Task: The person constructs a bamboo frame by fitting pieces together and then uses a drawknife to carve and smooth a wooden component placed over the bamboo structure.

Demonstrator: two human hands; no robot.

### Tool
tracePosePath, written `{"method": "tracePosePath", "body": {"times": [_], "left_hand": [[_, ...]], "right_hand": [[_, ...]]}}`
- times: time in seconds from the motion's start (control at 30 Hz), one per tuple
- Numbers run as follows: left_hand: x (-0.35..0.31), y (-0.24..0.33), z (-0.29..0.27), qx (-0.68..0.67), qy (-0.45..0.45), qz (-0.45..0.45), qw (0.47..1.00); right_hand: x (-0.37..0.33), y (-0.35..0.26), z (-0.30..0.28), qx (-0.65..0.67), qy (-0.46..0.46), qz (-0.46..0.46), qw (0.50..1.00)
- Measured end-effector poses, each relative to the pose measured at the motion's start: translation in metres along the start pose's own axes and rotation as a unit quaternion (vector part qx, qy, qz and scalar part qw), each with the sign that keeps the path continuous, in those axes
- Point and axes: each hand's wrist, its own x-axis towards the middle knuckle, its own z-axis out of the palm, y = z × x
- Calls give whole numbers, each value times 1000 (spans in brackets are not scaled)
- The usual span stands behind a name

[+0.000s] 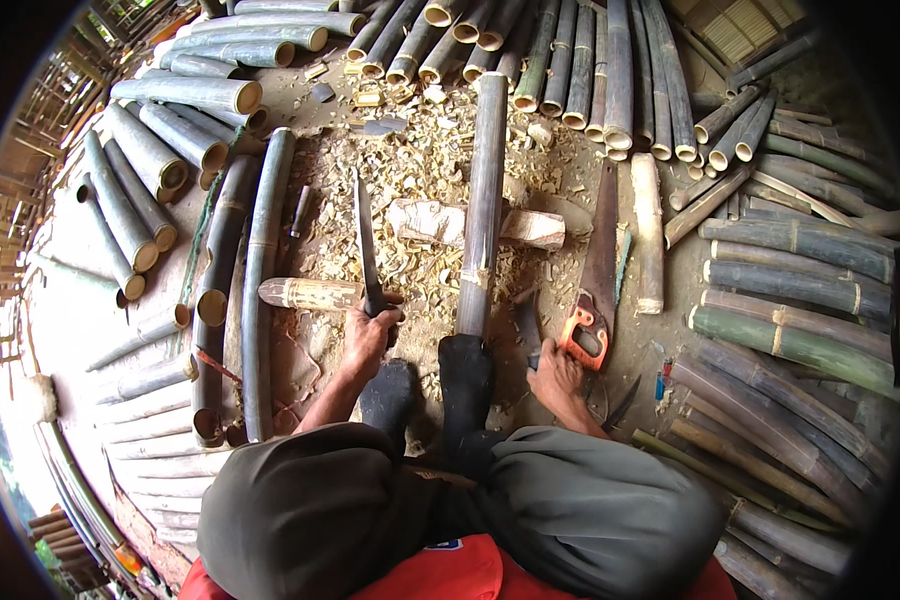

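My left hand (371, 335) is closed around the handle of a long knife (364, 225), its blade pointing away from me. My right hand (558, 380) is low on the right, its fingers around the dark handle of a shorter knife (527, 318) lying near the ground. Just beside those fingers is a handsaw's orange handle (585, 335), with its brown blade stretching away. Between my hands a bamboo pole (484, 190) lies across a pale wooden block (432, 222). The pole's near end meets my right foot, in a black sock (465, 375).
Shavings (420, 150) cover the ground ahead. Bamboo poles (260, 290) lie on the left, with cut bamboo stacks (795, 255) on the right and more bamboo (560, 60) at the back. A short log (310, 293) lies left of my left hand, and a pale bamboo piece (647, 230) beyond the saw.
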Motion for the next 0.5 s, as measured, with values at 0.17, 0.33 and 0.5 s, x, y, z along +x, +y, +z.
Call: {"method": "tracePosePath", "body": {"times": [0.17, 0.33, 0.5], "left_hand": [[-10, 4, -16, 29, 76, -29, 996], [-6, 15, 5, 20, 37, -36, 998], [-3, 19, 4, 68, 39, -7, 997]], "right_hand": [[-9, -50, -55, 86, 151, -22, 985], [71, -112, -19, 344, 121, -80, 928], [115, -111, -15, 351, 154, -101, 918]]}}
